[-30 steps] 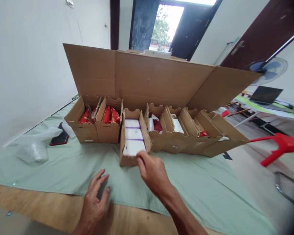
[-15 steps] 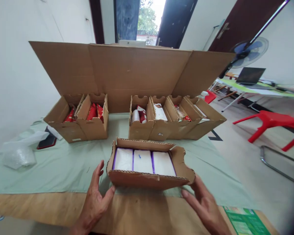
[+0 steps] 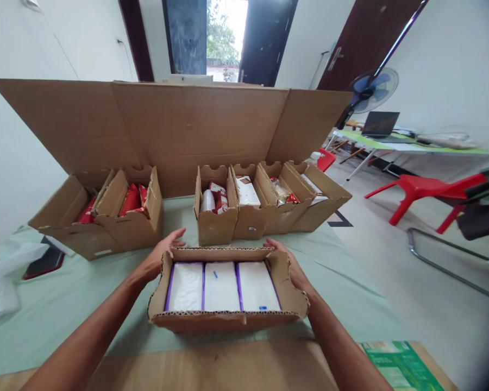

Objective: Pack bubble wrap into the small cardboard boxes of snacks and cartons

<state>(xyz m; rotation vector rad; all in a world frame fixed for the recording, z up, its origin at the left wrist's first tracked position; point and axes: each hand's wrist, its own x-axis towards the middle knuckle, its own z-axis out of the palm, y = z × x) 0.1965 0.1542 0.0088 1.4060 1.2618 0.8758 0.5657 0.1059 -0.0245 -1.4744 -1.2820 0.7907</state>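
Note:
An open cardboard box (image 3: 232, 323) stands in front of me on the cloth. Inside it, three white packs (image 3: 222, 287) with purple edges sit side by side. Around the box's far left corner reaches my left hand (image 3: 163, 254), open, its fingers stretched inward past the back edge. My right hand (image 3: 288, 262) lies along the right end in the same way, fingers stretched toward the back corner and partly hidden by the cardboard. Whether either palm presses on the box I cannot tell.
Behind stand two groups of cardboard bins, left (image 3: 118, 231) and right (image 3: 252, 220), holding red packets, a white box and other packages. A tall cardboard panel (image 3: 204, 127) rises behind them. Bubble wrap (image 3: 0, 293) and a dark flat object (image 3: 44, 259) lie left; a green printed sheet (image 3: 399, 364) lies front right.
Both hands have moved forward from the box's near side to its ends and far corners. The view has shifted, and the box now looks squarer to me.

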